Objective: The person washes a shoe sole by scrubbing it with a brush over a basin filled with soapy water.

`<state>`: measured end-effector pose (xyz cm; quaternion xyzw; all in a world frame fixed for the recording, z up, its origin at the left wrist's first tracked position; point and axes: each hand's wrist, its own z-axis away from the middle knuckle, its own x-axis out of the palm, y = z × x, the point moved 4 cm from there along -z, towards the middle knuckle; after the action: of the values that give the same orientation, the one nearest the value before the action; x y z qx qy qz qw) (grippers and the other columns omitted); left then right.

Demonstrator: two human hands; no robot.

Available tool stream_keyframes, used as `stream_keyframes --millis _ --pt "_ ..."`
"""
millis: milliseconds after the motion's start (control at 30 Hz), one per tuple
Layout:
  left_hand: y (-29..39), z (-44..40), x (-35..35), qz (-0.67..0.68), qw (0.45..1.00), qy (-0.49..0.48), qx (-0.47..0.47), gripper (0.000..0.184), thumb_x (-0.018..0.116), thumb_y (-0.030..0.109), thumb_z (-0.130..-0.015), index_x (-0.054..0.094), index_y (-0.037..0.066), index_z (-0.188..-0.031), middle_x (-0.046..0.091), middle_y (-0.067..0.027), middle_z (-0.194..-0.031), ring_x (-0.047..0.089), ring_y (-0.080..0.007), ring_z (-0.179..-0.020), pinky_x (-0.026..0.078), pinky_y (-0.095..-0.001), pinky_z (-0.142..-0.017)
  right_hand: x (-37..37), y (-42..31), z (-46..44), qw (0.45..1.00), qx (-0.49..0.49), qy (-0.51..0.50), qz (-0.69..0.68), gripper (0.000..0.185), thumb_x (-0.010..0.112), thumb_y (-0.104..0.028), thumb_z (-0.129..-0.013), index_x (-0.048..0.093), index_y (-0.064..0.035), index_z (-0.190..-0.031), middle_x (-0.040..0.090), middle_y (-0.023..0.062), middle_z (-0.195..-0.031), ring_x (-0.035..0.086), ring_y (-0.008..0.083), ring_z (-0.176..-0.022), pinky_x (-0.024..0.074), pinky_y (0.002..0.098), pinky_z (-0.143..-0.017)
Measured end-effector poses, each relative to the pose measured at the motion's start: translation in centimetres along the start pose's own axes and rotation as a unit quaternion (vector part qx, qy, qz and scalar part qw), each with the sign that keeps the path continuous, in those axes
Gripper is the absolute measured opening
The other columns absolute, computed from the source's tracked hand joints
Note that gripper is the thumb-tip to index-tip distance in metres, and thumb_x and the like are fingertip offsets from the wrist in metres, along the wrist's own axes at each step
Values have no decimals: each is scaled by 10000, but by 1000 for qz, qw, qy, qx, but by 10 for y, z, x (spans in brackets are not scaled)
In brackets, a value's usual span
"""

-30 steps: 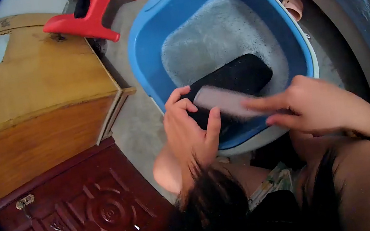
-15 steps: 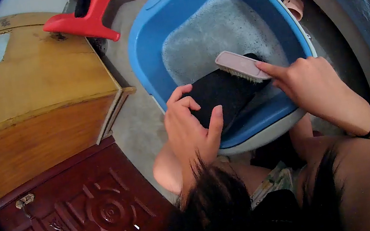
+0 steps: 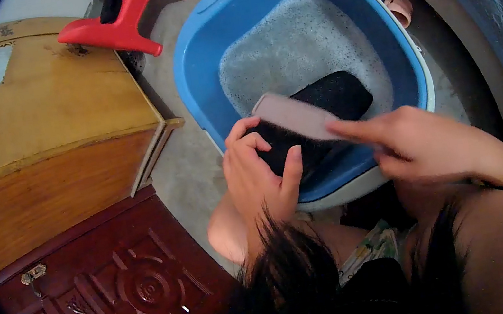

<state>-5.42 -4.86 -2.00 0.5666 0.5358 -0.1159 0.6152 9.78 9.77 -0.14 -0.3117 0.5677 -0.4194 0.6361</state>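
Observation:
A flat, dark black item [image 3: 340, 97] with a rounded far end lies slanted across the near side of a blue basin [image 3: 196, 68]; its exact kind I cannot make out. My left hand [image 3: 259, 165] grips its near end, with the fingers at one edge and the thumb at the other. In my right hand [image 3: 421, 141] is a pale pink scrubbing brush [image 3: 298, 117], held by one end with the index finger stretched along its back. The brush rests over the middle of the black item, slightly blurred, and hides its bristles.
Soapy water [image 3: 274, 49] fills the basin's bottom. A red plastic stool [image 3: 127, 19] stands at the upper left, beside a yellow wooden cabinet [image 3: 55, 102]. Below that is a dark red carved panel [image 3: 148, 289]. A pink shoe [image 3: 399, 8] lies right of the basin.
My right hand has drawn the brush down and left along the black item, nearer my left hand, uncovering the item's rounded far end. My left hand has stayed in place.

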Motion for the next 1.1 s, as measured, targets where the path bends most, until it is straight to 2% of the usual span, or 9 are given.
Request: stream_keyframes --millis 133,233,467,600,633,733,833,967,1100 --pt "-1 0 0 12 1000 13 12 391 702 262 -773 415 63 -949 505 -203 -1216 491 -371 -1090 375 -432 -918 -1 -1 0 993 60 -50 91 481 528 -99 -829 465 24 -1289 630 236 -742 639 399 -692 526 494 -640" --pt "0 -1 1 1 999 17 27 405 710 261 -769 416 57 -957 489 -225 -1219 479 -387 -1119 378 -438 -923 -4 19 3 950 161 35 266 442 517 -110 -864 474 -3 -1291 628 227 -695 637 408 -645 523 499 -583" --pt "-6 0 4 13 999 27 34 429 724 255 -752 413 50 -964 476 -245 -1219 472 -393 -1142 374 -451 -939 0 -8 -1 995 55 -54 -69 436 517 -135 -894 453 -31 -1313 625 258 -701 632 426 -647 525 515 -610" --pt "-3 0 4 -17 999 -3 46 374 651 218 -849 359 48 -1011 393 -241 -1259 488 -357 -1128 365 -438 -985 2 19 0 955 223 7 195 574 536 -93 -890 341 -31 -1427 581 244 -655 612 393 -608 485 446 -597" --pt "-3 0 3 -6 999 7 38 403 677 221 -813 368 48 -1006 409 -246 -1257 483 -371 -1132 367 -444 -973 3 21 2 957 197 20 211 585 549 -81 -869 349 -16 -1416 596 230 -657 614 389 -599 500 446 -599" --pt "-6 2 5 26 999 30 24 466 731 230 -743 384 49 -996 442 -254 -1254 473 -399 -1138 371 -458 -949 1 -2 3 992 109 -50 31 525 551 -78 -815 435 -21 -1323 631 242 -679 645 417 -651 542 508 -606" --pt "-6 3 5 43 998 36 23 467 730 235 -746 381 50 -995 443 -251 -1254 475 -399 -1135 373 -459 -949 1 -5 3 998 35 -51 1 530 556 -76 -805 437 -23 -1318 633 240 -678 646 412 -643 542 505 -595" --pt "-2 0 1 -14 999 -5 47 431 676 200 -811 343 52 -1042 385 -244 -1275 477 -366 -1140 367 -452 -978 -3 17 7 949 206 38 234 585 533 -85 -854 397 -152 -1419 594 223 -633 611 385 -592 514 450 -585" --pt "-4 2 2 13 999 -18 23 422 651 185 -836 323 50 -1065 366 -242 -1280 454 -350 -1166 358 -448 -998 -5 -1 5 985 151 -49 71 554 537 -78 -839 430 -119 -1381 602 234 -647 624 386 -614 516 467 -590"
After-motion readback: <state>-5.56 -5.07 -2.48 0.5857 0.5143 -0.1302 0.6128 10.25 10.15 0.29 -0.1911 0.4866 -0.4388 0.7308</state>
